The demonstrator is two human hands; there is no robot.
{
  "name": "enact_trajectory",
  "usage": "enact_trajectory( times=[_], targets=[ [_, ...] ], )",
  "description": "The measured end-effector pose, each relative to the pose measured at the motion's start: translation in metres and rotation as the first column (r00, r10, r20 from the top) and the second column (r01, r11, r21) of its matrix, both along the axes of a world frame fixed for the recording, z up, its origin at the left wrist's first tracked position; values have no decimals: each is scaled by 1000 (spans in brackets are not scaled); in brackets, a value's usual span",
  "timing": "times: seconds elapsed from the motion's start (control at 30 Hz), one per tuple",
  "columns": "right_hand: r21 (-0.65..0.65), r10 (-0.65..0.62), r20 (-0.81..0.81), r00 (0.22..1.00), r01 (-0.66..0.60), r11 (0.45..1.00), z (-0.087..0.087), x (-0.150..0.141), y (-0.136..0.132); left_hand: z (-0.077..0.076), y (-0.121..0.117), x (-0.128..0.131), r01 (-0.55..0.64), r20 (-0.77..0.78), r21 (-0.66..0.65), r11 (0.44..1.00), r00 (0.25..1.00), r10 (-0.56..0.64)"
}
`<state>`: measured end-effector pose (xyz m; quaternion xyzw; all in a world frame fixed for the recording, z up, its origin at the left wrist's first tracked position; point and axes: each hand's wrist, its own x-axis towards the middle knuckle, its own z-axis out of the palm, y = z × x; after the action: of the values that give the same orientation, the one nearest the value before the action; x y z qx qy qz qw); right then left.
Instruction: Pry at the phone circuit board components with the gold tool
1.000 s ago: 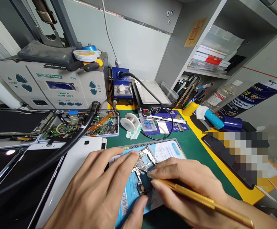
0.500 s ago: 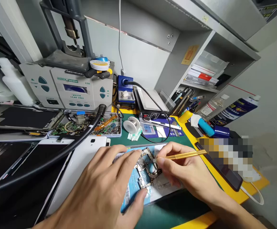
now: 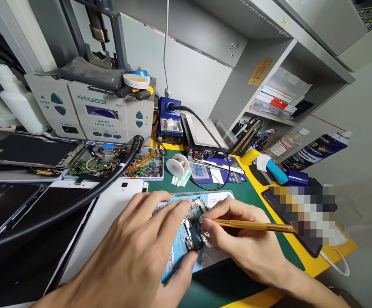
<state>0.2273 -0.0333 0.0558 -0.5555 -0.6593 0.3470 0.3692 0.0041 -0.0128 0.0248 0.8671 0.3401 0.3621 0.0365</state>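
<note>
A phone circuit board [image 3: 192, 221] with cut-out openings lies on a blue-and-white printed sheet [image 3: 178, 241]. My left hand [image 3: 141, 244] spans the board's left side, fingertips on its upper edge and the thumb at its lower end, closed on it. Pinched in my right hand [image 3: 245, 235] is a slim gold-handled tool [image 3: 253, 225], held nearly level and pointing left. Its tip is at the board's right side, and the fingers partly hide it, so I cannot tell what kind of tip it has.
Behind my hands stand a solder spool [image 3: 177, 165] and a blue soldering station [image 3: 169, 115]. A black hose [image 3: 99, 194] runs from the hot-air station [image 3: 105, 113] over phones on the left. At right lie a dark phone [image 3: 279, 204] and a spray can [image 3: 316, 149].
My right hand has shifted slightly left and down, and the tool's handle now tilts down to the right. The left hand keeps its hold on the board. The camera view has moved a little.
</note>
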Motion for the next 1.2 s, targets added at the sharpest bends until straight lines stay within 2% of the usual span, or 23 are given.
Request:
enact_trajectory(
  times=[0.43, 0.7, 1.2],
  targets=[
    [55, 3, 38, 999, -5, 998, -2, 1, -1, -3, -3, 2, 11, -23, -12, 1000, 1000, -11],
    [45, 22, 24, 999, -23, 999, 0, 1, 1, -8, -3, 2, 15, 46, -34, 999, 999, -14],
    [27, 26, 33, 999, -27, 999, 0, 1, 0, -11, -3, 3, 23, 36, -58, 998, 999, -21]
  ],
)
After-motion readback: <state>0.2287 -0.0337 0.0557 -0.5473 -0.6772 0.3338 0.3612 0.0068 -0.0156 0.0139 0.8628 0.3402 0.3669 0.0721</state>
